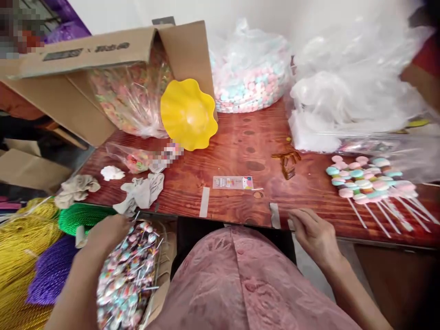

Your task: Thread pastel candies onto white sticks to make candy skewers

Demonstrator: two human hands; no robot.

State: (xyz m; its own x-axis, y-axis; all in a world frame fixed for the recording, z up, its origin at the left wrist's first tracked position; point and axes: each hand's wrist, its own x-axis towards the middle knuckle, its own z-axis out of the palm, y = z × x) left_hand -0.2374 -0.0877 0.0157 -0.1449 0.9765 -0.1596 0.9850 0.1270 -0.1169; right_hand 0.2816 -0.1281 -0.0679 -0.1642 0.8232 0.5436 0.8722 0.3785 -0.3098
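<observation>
My left hand reaches down into a clear bag of pastel lollipops on sticks beside my lap; its fingers are hidden among them. My right hand rests at the near edge of the red wooden table, fingers curled loosely with nothing visible in them. A fan of finished pastel lollipops lies on the table to the right, sticks pointing toward me. A small printed label strip lies in the middle.
A yellow wavy bowl leans against an open cardboard box holding a bag of sweets. A large bag of pastel candy and clear plastic bags stand behind. Gold, green and purple cord rolls lie left. Crumpled cloths sit nearby.
</observation>
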